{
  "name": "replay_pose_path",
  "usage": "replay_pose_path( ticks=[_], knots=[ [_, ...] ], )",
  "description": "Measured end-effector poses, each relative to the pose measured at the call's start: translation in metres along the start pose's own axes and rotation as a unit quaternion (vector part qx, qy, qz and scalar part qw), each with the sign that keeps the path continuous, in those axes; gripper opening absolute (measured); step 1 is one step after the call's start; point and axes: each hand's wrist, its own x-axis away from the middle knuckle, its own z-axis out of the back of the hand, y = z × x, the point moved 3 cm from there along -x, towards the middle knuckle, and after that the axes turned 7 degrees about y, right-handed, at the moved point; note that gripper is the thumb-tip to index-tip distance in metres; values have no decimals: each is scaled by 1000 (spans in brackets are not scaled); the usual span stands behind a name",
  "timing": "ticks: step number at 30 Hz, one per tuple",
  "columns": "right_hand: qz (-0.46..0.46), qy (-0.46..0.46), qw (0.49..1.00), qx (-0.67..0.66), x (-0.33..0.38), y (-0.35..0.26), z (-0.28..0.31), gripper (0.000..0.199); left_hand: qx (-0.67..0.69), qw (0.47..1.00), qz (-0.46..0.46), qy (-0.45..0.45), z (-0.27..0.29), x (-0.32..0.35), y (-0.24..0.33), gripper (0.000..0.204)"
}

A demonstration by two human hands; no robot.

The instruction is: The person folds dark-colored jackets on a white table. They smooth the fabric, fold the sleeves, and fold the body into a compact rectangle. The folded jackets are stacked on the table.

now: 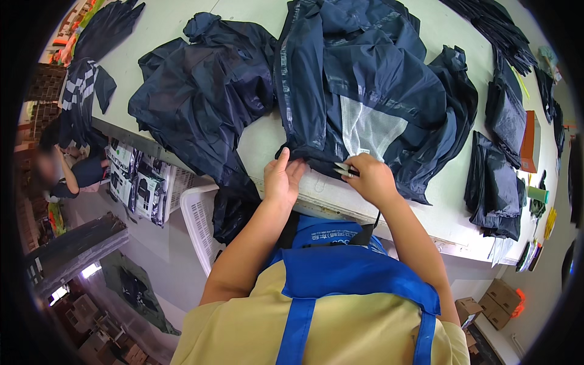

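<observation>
A dark navy rain jacket (377,67) lies spread on the white table, with a pale mesh panel (365,128) showing near its lower edge. My left hand (283,177) is at the jacket's near hem, thumb up, with the hem's corner between thumb and fingers. In my right hand (372,177) is a pair of small thread snips (344,170), their two pointed blades apart and directed left toward the hem. My right fingers close around the handles, which are mostly hidden.
Another dark garment (201,91) hangs over the table's near edge at left, above a white plastic basket (198,213). Folded dark garments (496,182) and an orange box (529,141) sit at right. Packaged goods (137,182) stand at left, near a seated person (76,170).
</observation>
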Motion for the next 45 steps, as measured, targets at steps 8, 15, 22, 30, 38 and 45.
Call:
replay_pose_path(
  ticks=[8, 15, 22, 30, 38, 45],
  knots=[
    [17, -3, 990, -139, 44, -7, 31, 27, -58, 975, -91, -196, -25, 43, 17, 16],
    [55, 15, 986, -155, 3, -47, 72, 44, -307, 839, -371, -255, -49, 89, 32, 14],
    [78, 20, 988, -135, 0, -76, 80, 38, -304, 847, -353, -255, -51, 98, 33, 17],
    [70, 9, 994, -82, 5, -68, 98, 38, -405, 642, -614, -217, -72, 107, 33, 30],
    [27, 30, 990, -136, 13, -58, 102, 37, -358, 539, -700, -302, -75, 108, 27, 21],
    [24, 50, 988, -147, 10, -54, 98, 36, -357, 525, -706, -314, -77, 110, 30, 18]
  ],
)
